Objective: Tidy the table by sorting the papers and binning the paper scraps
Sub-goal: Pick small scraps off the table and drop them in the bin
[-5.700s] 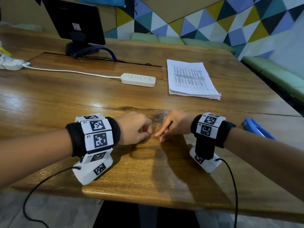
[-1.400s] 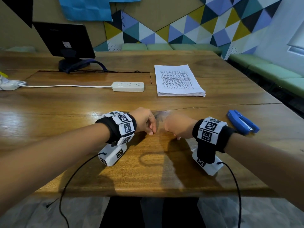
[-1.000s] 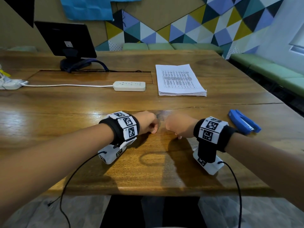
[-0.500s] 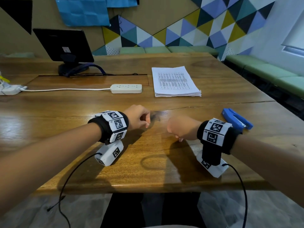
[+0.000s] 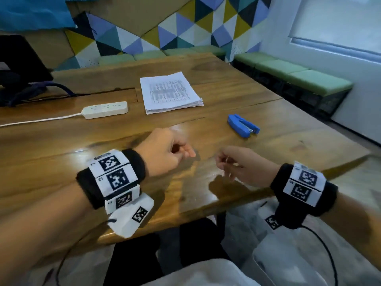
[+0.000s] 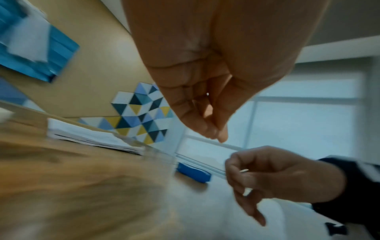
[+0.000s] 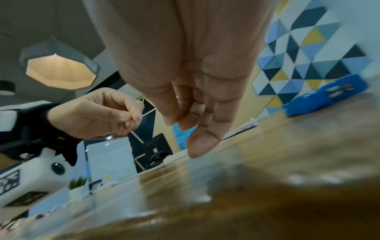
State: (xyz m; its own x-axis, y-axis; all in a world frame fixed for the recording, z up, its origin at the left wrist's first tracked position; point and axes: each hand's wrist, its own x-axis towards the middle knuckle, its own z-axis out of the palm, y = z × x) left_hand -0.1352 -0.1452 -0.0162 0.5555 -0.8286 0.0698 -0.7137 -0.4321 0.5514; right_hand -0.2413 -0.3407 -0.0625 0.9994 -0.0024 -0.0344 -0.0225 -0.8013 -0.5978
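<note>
My right hand [image 5: 245, 166] pinches a tiny pale scrap [image 6: 244, 170] above the surface's [image 5: 61, 153] near edge, my left hand [image 5: 165, 153] curled beside it on something too small to identify, the papers [image 5: 170, 92] stacked well ahead, bin unseen.

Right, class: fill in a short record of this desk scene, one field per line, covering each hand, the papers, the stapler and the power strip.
left hand: over the table, fingers curled, thumb on fingertips; nothing clearly seen in it
right hand: pinches a thin pale sliver, too small to identify
papers: one neat stack, far centre
stapler: blue, lying beyond the right hand, nearer than the papers
power strip: white, left of the papers
</note>
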